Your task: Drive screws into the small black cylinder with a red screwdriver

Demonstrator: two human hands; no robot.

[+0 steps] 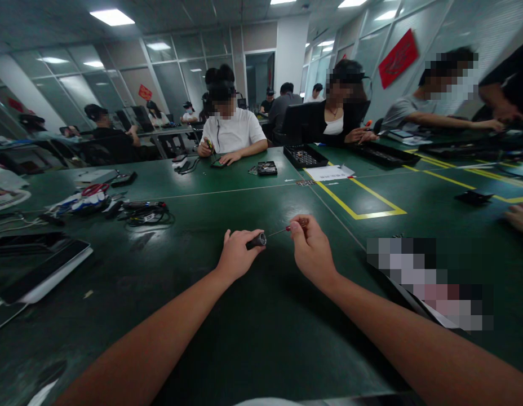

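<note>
My left hand (239, 254) is closed around a short black cylinder (257, 241) with a round, pale-rimmed end turned to the right; the rest of it is hidden by my fingers. In my right hand (313, 248) is a screwdriver (279, 232), gripped by its reddish-brown handle. Its thin metal shaft points left, toward the cylinder's round end. The tip appears close to that end, but I cannot tell whether they touch. Both hands are above the green table (227, 349).
Tangled cables (147, 214) and a flat black-and-white device (45, 270) lie to the left. A pixelated flat item (426, 282) is at the right. Across the table, a person in white (234, 132) works near a small black box (267, 168). Black trays (306, 156) stand farther back.
</note>
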